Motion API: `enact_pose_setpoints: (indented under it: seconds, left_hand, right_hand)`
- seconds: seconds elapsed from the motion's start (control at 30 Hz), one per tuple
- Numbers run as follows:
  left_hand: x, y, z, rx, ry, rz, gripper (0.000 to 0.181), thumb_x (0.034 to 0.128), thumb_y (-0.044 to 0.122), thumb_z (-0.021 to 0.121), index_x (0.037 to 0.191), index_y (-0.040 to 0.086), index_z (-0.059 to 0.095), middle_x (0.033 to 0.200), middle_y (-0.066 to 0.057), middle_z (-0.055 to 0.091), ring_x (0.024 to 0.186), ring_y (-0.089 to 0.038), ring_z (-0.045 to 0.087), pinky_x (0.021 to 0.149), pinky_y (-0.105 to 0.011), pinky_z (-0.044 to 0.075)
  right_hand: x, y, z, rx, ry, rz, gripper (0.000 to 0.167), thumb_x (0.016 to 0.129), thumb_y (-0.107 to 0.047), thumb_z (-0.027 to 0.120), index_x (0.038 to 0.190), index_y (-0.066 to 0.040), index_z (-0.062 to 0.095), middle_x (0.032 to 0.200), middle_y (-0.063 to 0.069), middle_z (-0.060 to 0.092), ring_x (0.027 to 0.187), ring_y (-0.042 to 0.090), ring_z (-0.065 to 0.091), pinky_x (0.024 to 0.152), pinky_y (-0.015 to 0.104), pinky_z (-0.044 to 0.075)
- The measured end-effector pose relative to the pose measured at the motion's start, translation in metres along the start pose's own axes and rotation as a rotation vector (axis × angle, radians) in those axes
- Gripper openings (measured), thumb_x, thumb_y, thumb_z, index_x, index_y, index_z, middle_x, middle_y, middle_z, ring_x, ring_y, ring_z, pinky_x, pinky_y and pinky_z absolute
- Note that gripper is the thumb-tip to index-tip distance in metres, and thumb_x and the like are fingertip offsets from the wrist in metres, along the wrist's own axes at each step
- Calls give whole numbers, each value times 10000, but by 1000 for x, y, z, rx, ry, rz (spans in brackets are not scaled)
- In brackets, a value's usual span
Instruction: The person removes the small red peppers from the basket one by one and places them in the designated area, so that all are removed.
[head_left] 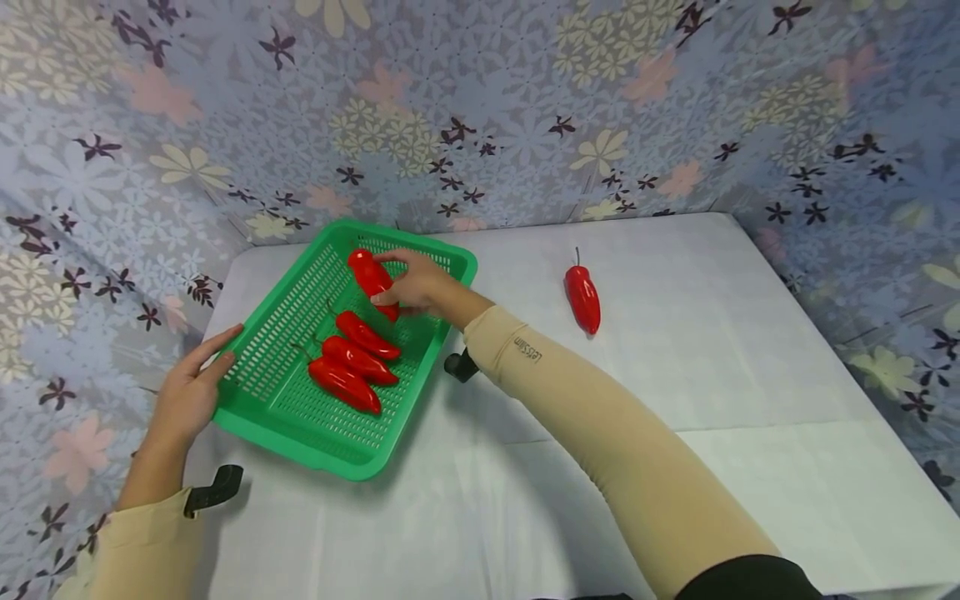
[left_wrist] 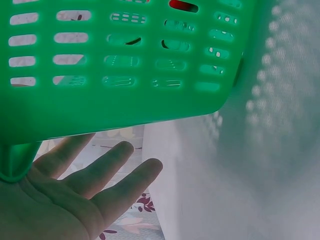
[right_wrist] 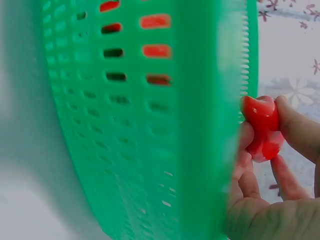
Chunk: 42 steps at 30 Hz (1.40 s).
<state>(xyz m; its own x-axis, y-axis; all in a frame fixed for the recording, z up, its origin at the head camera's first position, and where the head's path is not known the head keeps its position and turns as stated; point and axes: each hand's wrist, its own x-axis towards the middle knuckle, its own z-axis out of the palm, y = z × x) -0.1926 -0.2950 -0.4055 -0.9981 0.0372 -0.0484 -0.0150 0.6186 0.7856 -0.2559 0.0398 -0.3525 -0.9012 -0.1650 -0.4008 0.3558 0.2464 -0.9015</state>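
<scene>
Over the far part of a green slotted plastic basket [head_left: 442,350], my right hand [head_left: 420,283] pinches a glossy red pepper [head_left: 369,273] between thumb and fingers. The right wrist view shows this red pepper [right_wrist: 265,117] just past the basket's rim. Three long red peppers, among them the nearest pepper [head_left: 345,385], lie side by side on the basket floor. My left hand [head_left: 187,396] touches the basket's left rim from outside. In the left wrist view its visible fingers [left_wrist: 102,170] are straight and spread beside the rim; its thumb is hidden there.
Another red pepper [head_left: 582,300] with a dark stem lies on the white-covered table [head_left: 697,325], right of the basket. Floral cloth [head_left: 487,108] hangs behind the table and at both sides. A black wrist mount [head_left: 217,487] juts from each sleeve.
</scene>
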Motion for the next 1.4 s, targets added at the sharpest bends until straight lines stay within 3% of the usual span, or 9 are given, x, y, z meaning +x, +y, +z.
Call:
enact_pose_setpoints:
  seconds: [0.4,0.63,0.77,1.17,1.4]
  left_hand:
    - [1,0,1,4,18,7,507,1077,426,421,1555,259,422,1607,-162,300,1450,-457,229,1102,-680,174]
    - [0,-2,2,-14,17,1,507,1080,409,426,1557,238,417,1606,-172,296,1447,-462,228,1107,-670,175]
    - [0,-1,3,-17,20,6,507,1083,392,426,1557,214,415,1599,-185,305,1442,-471,233,1105,-675,172]
    - [0,-1,1,-11,13,13,507,1081,401,429,1557,226,416,1603,-183,297,1454,-461,211,1111,-671,164]
    - [0,0,1,-13,10,1,508,1081,409,424,1560,240,410,1610,-177,285,1461,-461,193,1106,-685,154]
  right_hand:
    - [-18,-10,-24,5,22,-64,677,847,-50,819,1424,-289,556,1207,110,568,987,265,653,738,355,581]
    - [-23,-7,-43,-13,63,-93,682,834,-58,834,1422,-283,570,1221,121,576,1039,285,629,844,436,563]
    - [-25,-2,-58,-11,78,-98,688,845,-55,823,1442,-269,557,1244,135,561,1056,297,628,837,441,566]
    - [-37,11,-109,11,176,-32,714,866,-64,803,1477,-288,508,1282,131,551,1129,322,582,852,433,562]
    - [-45,25,-145,-26,276,36,725,890,-92,784,1508,-297,467,1332,130,532,1190,333,525,860,445,558]
